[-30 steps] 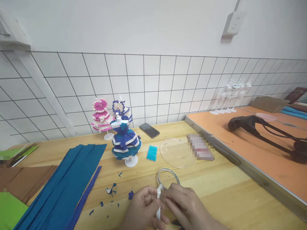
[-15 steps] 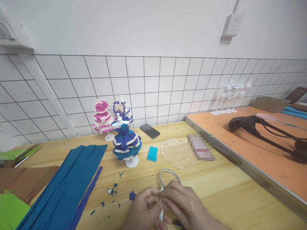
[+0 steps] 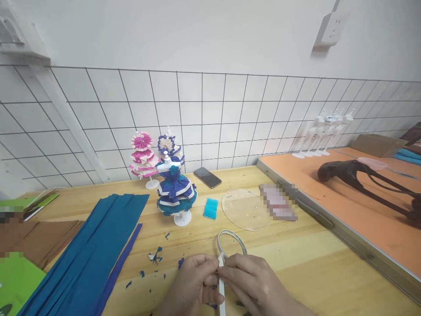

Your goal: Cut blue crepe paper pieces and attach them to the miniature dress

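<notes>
The right hand pinches a white strip; the left hand has thumb and forefinger close together at its edge, though I can't tell whether they grip it. The strip runs between both hands. A ring-shaped roll lies just beyond the fingertips; a blue-ruffled dress form stands farther off, leftward.

Head-worn view, forward and down over near hands, wall beyond
</notes>
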A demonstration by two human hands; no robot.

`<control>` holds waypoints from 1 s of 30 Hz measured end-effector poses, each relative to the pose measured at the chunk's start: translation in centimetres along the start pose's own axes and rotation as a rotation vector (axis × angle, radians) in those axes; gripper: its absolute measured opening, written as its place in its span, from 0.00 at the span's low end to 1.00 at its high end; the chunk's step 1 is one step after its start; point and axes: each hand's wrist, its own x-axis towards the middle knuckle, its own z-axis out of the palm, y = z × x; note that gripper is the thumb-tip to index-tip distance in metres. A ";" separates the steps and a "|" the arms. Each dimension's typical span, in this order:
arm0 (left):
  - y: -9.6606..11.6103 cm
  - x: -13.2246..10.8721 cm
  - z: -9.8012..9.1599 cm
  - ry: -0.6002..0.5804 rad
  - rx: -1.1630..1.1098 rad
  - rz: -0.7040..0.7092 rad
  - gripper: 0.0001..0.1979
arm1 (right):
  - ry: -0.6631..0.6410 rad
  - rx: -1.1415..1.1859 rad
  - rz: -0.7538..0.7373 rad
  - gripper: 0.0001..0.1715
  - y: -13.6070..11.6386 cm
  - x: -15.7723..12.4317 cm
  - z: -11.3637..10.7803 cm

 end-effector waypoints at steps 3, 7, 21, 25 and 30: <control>-0.1 -0.1 0.0 0.045 0.031 0.042 0.11 | -0.008 -0.012 -0.019 0.14 0.0 -0.1 0.0; -0.1 0.0 0.0 0.087 0.045 0.075 0.11 | 0.004 -0.015 -0.044 0.14 0.0 0.0 -0.1; -0.1 0.4 0.5 0.208 0.237 0.097 0.12 | -0.120 -0.046 0.012 0.14 0.4 -0.1 0.3; -0.2 0.6 0.3 0.217 0.275 0.099 0.09 | -0.206 -0.132 -0.003 0.13 0.6 -0.2 0.4; 0.0 0.6 0.3 0.227 0.317 0.089 0.07 | -0.298 -0.183 -0.005 0.10 0.6 -0.1 0.4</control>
